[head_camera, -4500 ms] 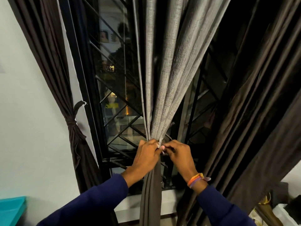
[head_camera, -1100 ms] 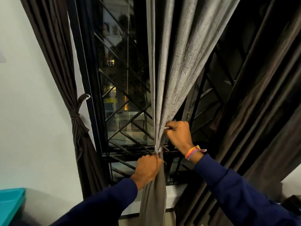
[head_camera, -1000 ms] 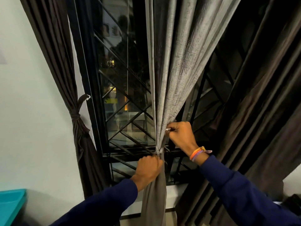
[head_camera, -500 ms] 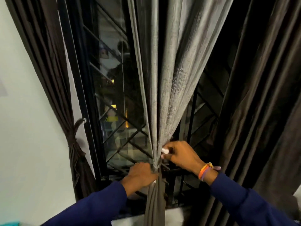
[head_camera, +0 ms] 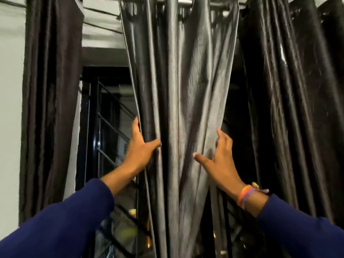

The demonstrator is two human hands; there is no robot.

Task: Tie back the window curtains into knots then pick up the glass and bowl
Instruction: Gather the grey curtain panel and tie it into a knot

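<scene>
No writing or label can be read anywhere in the blurred view. The grey curtain hangs from the rod at the top, gathered into folds that narrow between the two hands and run on down out of the bottom of the view. The left hand is at the curtain's left edge, spread wide: its fingers point up along and behind the edge, mostly hidden by the cloth, while the thumb stretches right and presses on a front fold. Whether the hidden fingers curl round the cloth cannot be told. The right hand is at the curtain's right edge, also spread wide, thumb reaching left onto the front of the cloth and fingers pointing up along the edge; its fingertips sit at the edge and seem to go behind it, but a firm grip cannot be made out. A band of orange and purple sits on the right wrist, and both arms wear blue sleeves. A dark curtain hangs at the left beside the wall, and another dark one at the right. Between the left dark curtain and the grey one shows the window with its black grille. The glass and bowl are out of view.
</scene>
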